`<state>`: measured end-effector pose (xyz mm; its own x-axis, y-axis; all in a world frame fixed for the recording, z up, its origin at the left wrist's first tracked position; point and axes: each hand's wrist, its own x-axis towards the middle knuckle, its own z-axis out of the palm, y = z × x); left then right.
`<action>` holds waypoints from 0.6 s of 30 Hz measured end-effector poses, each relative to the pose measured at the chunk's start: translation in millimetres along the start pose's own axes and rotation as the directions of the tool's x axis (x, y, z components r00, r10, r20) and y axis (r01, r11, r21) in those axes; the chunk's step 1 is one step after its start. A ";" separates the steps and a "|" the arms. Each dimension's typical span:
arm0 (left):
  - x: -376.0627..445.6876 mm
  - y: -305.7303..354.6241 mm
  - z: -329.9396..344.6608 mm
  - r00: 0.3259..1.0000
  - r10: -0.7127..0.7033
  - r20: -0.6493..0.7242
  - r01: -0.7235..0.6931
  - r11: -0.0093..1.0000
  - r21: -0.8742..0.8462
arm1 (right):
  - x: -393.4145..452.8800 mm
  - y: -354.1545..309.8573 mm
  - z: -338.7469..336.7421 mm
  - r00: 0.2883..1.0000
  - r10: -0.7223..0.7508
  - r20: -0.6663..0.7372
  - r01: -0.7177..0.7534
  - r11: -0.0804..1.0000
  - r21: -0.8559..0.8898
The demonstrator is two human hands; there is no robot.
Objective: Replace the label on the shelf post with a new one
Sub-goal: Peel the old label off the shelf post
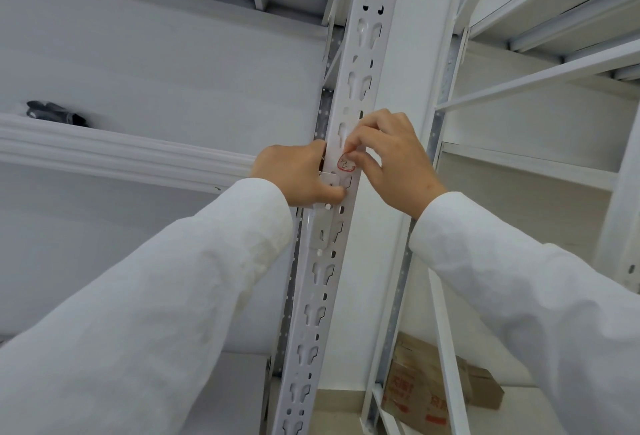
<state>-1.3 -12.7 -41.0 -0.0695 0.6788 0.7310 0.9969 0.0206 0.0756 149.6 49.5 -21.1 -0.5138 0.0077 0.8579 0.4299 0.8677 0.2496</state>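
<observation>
White shelving fills the view, and on the front face of the slotted shelf post (341,144) sits a label (346,163) with a red-circled number. Right hand (391,161) pinches the label's upper edge, right at its fingertips, while the left hand (298,175) clasps the post's left edge just beside it; any peel would run down the post's length.

A slotted shelf post (349,116) runs up the middle of the view. A label (346,163) sits on its front face, about halfway up. The left hand (298,175) rests against the post's left edge, beside and just below the label; the right hand (391,157) touches the label from the right. A shelf beam (121,154) extends left from the post. Cardboard boxes (433,389) lie low to the right, behind the post.
</observation>
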 end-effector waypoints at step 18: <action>0.8 -1.6 2.2 1.000 0.005 -0.020 -0.005 1.000 -0.003 | -16.6 -30.1 18.6 0.956 0.124 -0.267 -0.162 0.979 -0.123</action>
<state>-2.8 -10.5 -42.0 -0.0651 0.6638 0.7451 0.9971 0.0146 0.0741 131.4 32.5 -51.2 -0.2390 -0.0177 0.9709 0.5953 0.7872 0.1609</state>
